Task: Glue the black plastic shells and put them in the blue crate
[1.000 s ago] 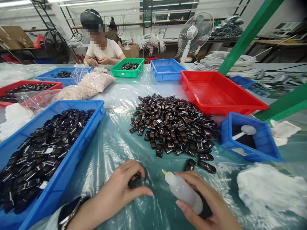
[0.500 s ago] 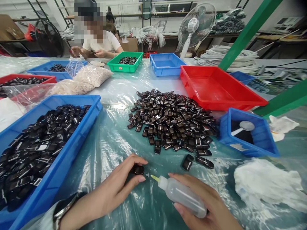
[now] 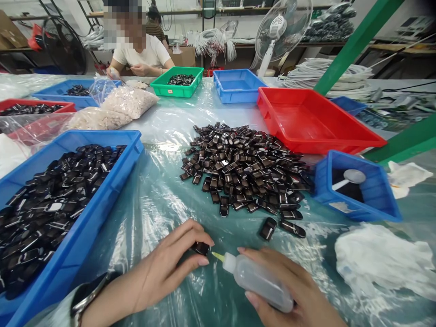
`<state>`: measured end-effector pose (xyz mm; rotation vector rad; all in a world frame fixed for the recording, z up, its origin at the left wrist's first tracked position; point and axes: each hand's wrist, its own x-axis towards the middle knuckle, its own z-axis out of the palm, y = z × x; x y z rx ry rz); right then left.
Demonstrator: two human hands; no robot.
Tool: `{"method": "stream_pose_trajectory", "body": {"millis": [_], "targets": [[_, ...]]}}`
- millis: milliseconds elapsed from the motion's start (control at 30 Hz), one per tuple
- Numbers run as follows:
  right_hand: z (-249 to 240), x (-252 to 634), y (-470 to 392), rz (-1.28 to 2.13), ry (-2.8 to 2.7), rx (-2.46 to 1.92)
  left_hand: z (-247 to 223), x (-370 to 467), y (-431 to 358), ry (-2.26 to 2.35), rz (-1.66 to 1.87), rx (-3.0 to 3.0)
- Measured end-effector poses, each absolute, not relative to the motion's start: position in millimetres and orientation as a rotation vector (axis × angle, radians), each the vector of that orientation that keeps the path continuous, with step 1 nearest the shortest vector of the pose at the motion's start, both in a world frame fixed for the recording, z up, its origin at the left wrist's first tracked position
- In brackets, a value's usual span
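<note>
My left hand (image 3: 173,259) grips a small black plastic piece (image 3: 201,248) between thumb and fingers, low in the middle of the view. Facing it, my right hand (image 3: 289,281) is wrapped round a translucent squeeze bottle (image 3: 262,281). The bottle's yellow nozzle (image 3: 218,256) points left, with its tip right beside the black piece. Beyond my hands lies a heap of similar black pieces (image 3: 245,168) on the plastic-covered table. Two single pieces (image 3: 268,228) rest at the heap's near edge.
A blue tray (image 3: 126,177) full of black pieces stands at left. At right are a red tray (image 3: 316,122), a small blue bin (image 3: 378,195) with a scoop, and a white cloth (image 3: 384,256). Across the table sits a person (image 3: 145,56) near a green tray (image 3: 175,91).
The black piece in my left hand and the nozzle tip have come closer together. My left hand's fingers are bent more. The view has shifted slightly.
</note>
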<state>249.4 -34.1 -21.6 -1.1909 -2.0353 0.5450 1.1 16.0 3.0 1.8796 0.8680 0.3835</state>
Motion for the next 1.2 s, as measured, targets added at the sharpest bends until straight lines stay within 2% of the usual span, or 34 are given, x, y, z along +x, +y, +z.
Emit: {"method": "stream_pose_trajectory", "body": {"millis": [1200], "targets": [[-18.6, 256.2, -36.1, 0.706, -2.085, -1.203, 0.5, -1.6, 11.3, 0.866, 0.368, 2.014]]}}
